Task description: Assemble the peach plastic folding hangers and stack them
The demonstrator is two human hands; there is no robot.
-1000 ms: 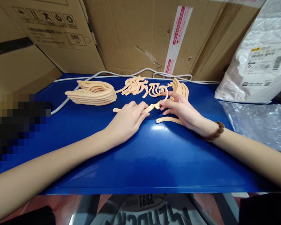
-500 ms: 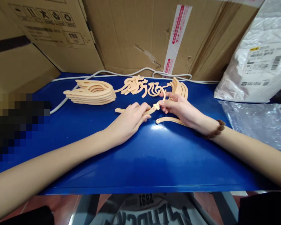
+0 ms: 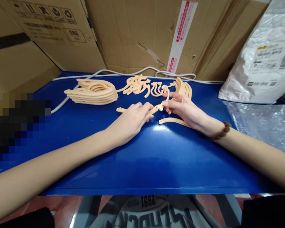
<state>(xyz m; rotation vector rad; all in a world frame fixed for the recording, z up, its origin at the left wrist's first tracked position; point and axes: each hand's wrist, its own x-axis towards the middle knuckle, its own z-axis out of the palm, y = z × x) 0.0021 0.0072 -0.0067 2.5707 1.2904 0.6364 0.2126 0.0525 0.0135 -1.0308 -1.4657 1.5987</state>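
Note:
My left hand (image 3: 131, 120) lies on the blue table (image 3: 137, 158), its fingers closed over a peach plastic hanger arm (image 3: 120, 110) that sticks out to the left. My right hand (image 3: 184, 109) pinches a small peach hook piece (image 3: 166, 95) at the arm's right end. A second loose curved arm (image 3: 171, 120) rests on the table just under my right hand. Behind my hands lie a stack of finished hangers (image 3: 92, 91), a heap of loose hooks (image 3: 142, 86) and a stack of curved arms (image 3: 184, 88).
Cardboard boxes (image 3: 142, 34) stand along the back of the table. A white cable (image 3: 104, 73) runs along the back edge. A silver plastic bag with labels (image 3: 263, 60) and clear plastic film (image 3: 261, 123) sit at the right. A pixelated patch covers the left edge.
Both hands stay almost in place. The right hand's fingers have drawn in closer on the hook piece at the arm's end.

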